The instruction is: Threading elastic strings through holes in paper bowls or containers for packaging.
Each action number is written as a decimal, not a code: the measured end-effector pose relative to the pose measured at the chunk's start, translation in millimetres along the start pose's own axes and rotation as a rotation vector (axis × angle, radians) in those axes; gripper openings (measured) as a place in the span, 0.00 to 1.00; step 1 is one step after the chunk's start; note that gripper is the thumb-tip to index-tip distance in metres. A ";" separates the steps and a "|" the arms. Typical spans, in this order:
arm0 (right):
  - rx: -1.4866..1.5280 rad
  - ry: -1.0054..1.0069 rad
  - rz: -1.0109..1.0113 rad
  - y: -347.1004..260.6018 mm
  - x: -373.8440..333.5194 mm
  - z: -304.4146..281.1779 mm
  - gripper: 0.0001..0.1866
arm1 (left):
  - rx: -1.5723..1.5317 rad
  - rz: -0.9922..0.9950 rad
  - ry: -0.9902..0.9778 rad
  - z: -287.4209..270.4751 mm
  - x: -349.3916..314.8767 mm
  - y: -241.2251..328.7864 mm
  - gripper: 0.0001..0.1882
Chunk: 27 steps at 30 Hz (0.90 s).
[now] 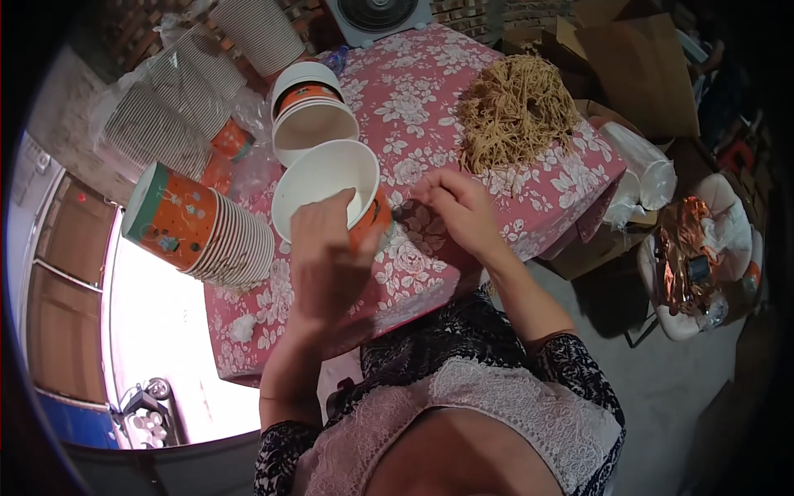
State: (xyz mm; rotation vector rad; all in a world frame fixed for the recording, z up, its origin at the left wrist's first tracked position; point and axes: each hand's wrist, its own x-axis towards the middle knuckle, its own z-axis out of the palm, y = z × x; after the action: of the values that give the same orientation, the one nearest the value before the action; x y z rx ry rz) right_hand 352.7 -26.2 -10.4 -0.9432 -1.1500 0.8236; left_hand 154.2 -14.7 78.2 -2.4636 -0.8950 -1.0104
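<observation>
A white-lined paper bucket (pixel 324 178) with an orange outside stands tilted on the table, its mouth facing up toward me. My left hand (pixel 324 252) grips its near rim, fingers reaching inside; part of this hand is smeared by motion. Just right of the bucket, my right hand (pixel 459 207) hovers over the tablecloth with its fingers curled together. Whatever those fingertips may pinch is too small or hidden to make out. Behind the held bucket lie more nested paper buckets (pixel 318 124), with orange showing between their white rims.
A tall stack of orange-and-green paper buckets (pixel 178 219) leans at the left. Wrapped stacks (pixel 153 124) line the far left. Tangled tan strands (pixel 519 112) are heaped at the table's right. Pink floral cloth (pixel 413 107) covers the table. Cardboard boxes (pixel 637 74) and a loaded chair (pixel 736 215) stand right.
</observation>
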 end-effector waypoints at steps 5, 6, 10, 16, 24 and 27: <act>0.054 -0.074 0.088 6.9 17.8 25.3 0.07 | -0.657 -0.341 -0.407 10.2 22.5 -39.1 0.15; 0.055 -0.069 0.088 11.1 19.5 27.0 0.07 | -0.740 -0.532 -0.511 12.0 29.7 -41.2 0.16; 0.046 -0.091 0.075 16.5 24.0 32.1 0.06 | -0.860 -0.498 -0.686 19.5 50.1 -52.5 0.13; 0.063 -0.079 0.076 21.3 27.6 39.1 0.06 | -0.979 -0.572 -0.733 35.0 48.6 -59.2 0.10; 0.063 -0.068 0.102 19.3 30.3 41.2 0.06 | -1.072 -0.601 -0.686 39.7 45.3 -60.2 0.08; 0.085 -0.069 0.116 19.6 31.5 40.8 0.06 | -1.089 -0.589 -0.680 41.2 45.0 -60.6 0.07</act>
State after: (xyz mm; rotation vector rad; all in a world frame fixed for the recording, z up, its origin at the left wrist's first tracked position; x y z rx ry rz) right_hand 318.7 17.2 -11.3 -0.9232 -1.1181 0.9985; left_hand 159.9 70.8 85.8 -3.7129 -1.6816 -0.9774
